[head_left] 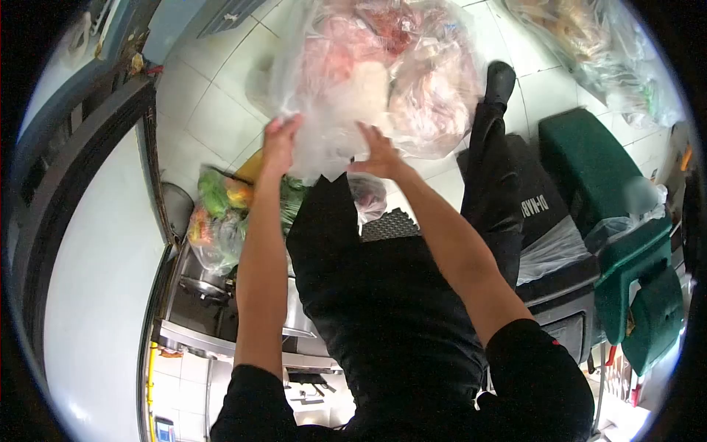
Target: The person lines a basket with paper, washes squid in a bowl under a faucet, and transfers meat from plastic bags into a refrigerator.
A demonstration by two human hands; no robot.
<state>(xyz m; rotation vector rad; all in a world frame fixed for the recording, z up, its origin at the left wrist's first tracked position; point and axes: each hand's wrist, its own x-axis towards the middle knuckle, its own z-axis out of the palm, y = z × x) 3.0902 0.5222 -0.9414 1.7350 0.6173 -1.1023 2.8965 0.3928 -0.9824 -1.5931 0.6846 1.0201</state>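
A large clear plastic bag (pixel 317 103) lies in front of me, with smaller bags of pinkish, meat-like pieces (pixel 434 96) and a pale packet (pixel 370 85) in it. My left hand (pixel 279 145) pinches the near left edge of this bag. At the near right edge is my right hand (pixel 379 153), its fingers spread, close to the loose plastic; whether they touch it is hard to tell. Below my hands, between my forearms, a small bag with dark purple contents (pixel 369 196) is partly hidden by my clothing.
Bags of green and orange vegetables (pixel 215 193) lie left of my left forearm. A dark-framed door (pixel 103 258) stands at the left. On the right are green bins (pixel 589 155), a black bin (pixel 530 184) and more filled plastic bags (pixel 596 44) on the tiled floor (pixel 221 96).
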